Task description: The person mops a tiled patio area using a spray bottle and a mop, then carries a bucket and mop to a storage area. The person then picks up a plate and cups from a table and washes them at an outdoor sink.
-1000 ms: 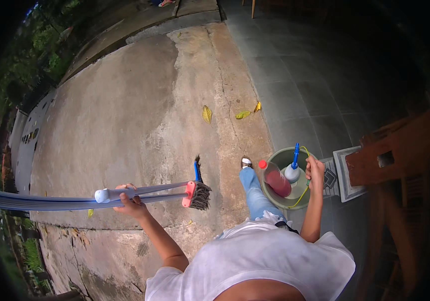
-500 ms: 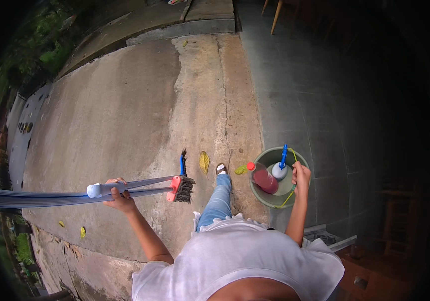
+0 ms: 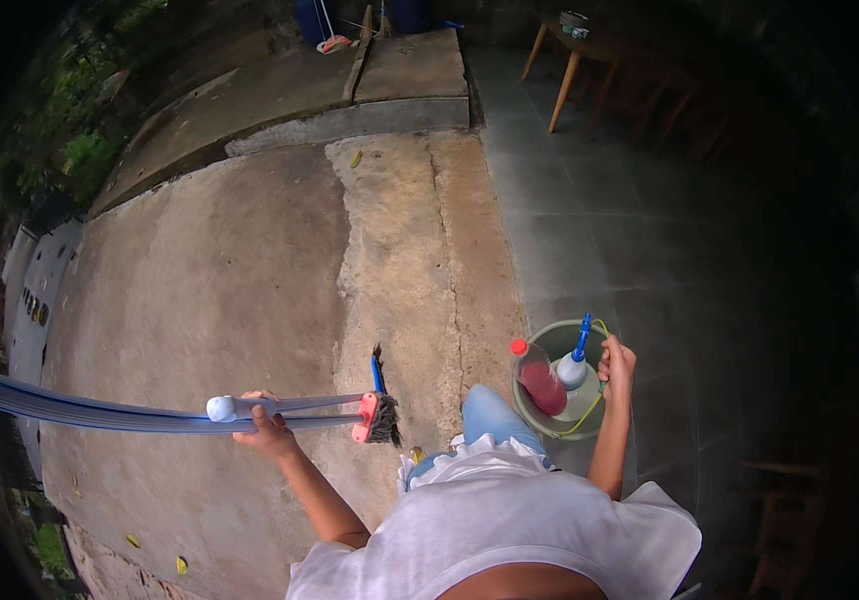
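Since a second ago the paving has slid under me, so the carry goes on: my left hand (image 3: 267, 430) stays clamped round the long brush handles (image 3: 129, 412), my right hand (image 3: 616, 365) closed on the bucket (image 3: 539, 345) handle at my side.

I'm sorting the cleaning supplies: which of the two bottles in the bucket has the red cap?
The darker bottle with reddish liquid, on the side of the bucket away from the right hand. The pale bottle beside it has a blue nozzle.
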`<state>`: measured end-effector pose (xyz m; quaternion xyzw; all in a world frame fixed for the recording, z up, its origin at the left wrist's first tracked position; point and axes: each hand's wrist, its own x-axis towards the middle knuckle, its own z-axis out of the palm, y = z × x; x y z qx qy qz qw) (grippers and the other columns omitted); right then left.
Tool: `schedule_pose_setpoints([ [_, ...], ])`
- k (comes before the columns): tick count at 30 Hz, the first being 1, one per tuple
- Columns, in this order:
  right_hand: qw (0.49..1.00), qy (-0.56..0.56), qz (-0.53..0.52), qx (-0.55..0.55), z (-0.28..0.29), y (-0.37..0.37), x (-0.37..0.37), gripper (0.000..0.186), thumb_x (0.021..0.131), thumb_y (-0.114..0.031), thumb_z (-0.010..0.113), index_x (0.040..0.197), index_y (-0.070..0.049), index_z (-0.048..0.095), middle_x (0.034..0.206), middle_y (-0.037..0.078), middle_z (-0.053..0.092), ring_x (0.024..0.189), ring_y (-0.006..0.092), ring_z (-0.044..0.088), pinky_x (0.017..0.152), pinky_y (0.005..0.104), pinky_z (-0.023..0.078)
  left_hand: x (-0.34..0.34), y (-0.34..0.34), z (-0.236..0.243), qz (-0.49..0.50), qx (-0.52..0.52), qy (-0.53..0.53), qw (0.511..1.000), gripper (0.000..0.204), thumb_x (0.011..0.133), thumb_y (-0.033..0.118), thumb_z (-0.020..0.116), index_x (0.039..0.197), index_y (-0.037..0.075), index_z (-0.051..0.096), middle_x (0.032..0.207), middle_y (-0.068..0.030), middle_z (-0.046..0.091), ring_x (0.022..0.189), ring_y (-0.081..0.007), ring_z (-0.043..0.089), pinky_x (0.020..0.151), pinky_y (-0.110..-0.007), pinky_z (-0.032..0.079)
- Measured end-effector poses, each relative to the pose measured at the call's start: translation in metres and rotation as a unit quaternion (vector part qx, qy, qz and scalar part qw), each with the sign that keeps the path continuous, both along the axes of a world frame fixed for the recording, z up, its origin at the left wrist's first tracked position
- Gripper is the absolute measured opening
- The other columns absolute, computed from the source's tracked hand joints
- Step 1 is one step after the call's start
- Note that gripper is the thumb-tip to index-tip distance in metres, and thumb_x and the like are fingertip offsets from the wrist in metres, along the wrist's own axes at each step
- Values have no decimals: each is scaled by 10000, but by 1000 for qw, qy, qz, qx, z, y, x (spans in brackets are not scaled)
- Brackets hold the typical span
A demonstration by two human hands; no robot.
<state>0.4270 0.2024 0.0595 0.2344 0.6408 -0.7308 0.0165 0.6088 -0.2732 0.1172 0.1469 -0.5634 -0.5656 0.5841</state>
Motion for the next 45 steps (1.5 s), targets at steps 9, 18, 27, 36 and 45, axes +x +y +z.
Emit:
schedule_pose_setpoints([
  [9,999,-10,30,-9,-7,-102,-312,235,785,-220,565,614,-105,452,492,-63,337,348,23,265,319,190,184,-304,-94,25,11,-26,19,999,358,744,293,679,759,-34,534,634,-88,552,437,-126,515,286,-170,294],
  [18,1000,-9,6,-5,28,-219,-595,271,758,-195,570,539,-90,449,448,-57,350,316,29,251,301,202,181,-609,-199,92,31,-36,15,999,385,744,323,680,729,-31,530,635,-88,539,425,-108,506,287,-151,311],
  [27,998,-1,66,4,62,-326,-944,189,807,-197,542,664,-82,498,508,-54,396,341,8,275,306,182,187,-950,-301,142,1,-22,10,1000,401,756,327,663,789,-48,525,606,-108,529,388,-76,458,271,-143,271],
  [36,998,21,53,-17,107,-428,-1258,227,793,-180,550,599,-104,462,495,-58,384,343,8,273,307,179,183,-1268,-395,230,51,-18,53,997,513,775,456,618,823,-45,517,635,-122,532,331,-42,375,262,-129,202],
  [45,992,25,114,-54,90,-515,-1557,195,789,-161,553,621,-81,493,498,-47,402,345,11,284,302,185,186,-1555,-473,272,27,-71,133,988,523,773,518,591,886,16,497,635,-102,529,311,-27,307,265,-134,200],
])
